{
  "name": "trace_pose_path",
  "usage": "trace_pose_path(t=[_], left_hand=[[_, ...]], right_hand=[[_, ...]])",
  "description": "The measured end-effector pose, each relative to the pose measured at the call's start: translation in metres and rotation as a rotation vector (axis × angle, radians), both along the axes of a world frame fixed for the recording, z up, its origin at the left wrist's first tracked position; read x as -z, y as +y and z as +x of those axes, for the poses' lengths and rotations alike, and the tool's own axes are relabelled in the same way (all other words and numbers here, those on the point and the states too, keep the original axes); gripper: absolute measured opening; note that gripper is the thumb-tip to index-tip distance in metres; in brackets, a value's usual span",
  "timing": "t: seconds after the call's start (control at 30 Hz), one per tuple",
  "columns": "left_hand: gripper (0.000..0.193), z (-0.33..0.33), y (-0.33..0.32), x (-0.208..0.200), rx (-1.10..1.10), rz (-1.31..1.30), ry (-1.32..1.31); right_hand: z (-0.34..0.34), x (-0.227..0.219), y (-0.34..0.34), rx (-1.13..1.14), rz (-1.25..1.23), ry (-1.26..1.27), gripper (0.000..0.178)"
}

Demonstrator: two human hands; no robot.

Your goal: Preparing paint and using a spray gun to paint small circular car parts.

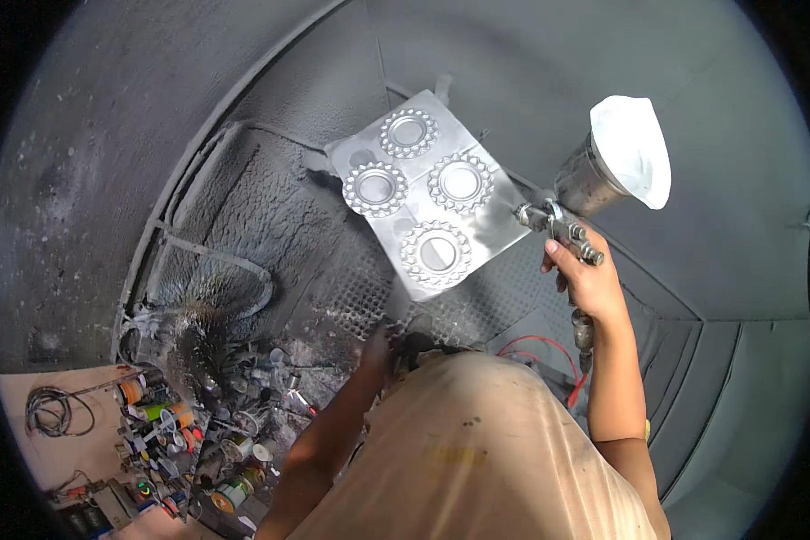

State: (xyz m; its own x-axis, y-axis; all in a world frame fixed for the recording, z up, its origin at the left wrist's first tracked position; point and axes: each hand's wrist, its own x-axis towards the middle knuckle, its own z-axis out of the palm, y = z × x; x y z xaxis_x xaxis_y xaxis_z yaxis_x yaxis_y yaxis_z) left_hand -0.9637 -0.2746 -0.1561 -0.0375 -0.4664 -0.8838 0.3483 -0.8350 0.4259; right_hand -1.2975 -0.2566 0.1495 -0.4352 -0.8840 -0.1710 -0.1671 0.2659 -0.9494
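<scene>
My right hand (pixel 596 279) is closed round the grip of a metal spray gun (pixel 562 223). The gun's nozzle points left at the right edge of a square silver-coated board (pixel 497 214). On its top sits a metal cup (pixel 589 183) with a white liner (pixel 632 148) flaring out of it. Several round ornaments (pixel 460 183) with beaded, scalloped rims lie on the board, shiny silver like it. Low in front of my body, below the board's near corner, is my left hand (pixel 382 349); it is dark and blurred, and its fingers cannot be made out.
Grey, paint-crusted booth walls (pixel 738 180) curve round the board. Beneath it is a perforated grate (pixel 355 292). A red hose (pixel 574 360) loops below the gun. At lower left, cans, cups and jars (pixel 234 450) crowd together beside a coiled dark cable (pixel 52 409).
</scene>
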Motion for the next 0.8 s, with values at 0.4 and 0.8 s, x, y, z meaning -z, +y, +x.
trace_pose_path(t=[0.4, 0.8], left_hand=[[0.043, 0.058, -0.054, 0.027, -0.203, -0.158, 0.243], [0.024, -0.003, -0.027, 0.037, -0.015, 0.148, 0.294]], right_hand=[[0.017, 0.008, 0.020, -0.150, 0.074, -0.010, 0.037], [0.027, 0.017, 0.079, -0.116, 0.215, -0.098, 0.047]])
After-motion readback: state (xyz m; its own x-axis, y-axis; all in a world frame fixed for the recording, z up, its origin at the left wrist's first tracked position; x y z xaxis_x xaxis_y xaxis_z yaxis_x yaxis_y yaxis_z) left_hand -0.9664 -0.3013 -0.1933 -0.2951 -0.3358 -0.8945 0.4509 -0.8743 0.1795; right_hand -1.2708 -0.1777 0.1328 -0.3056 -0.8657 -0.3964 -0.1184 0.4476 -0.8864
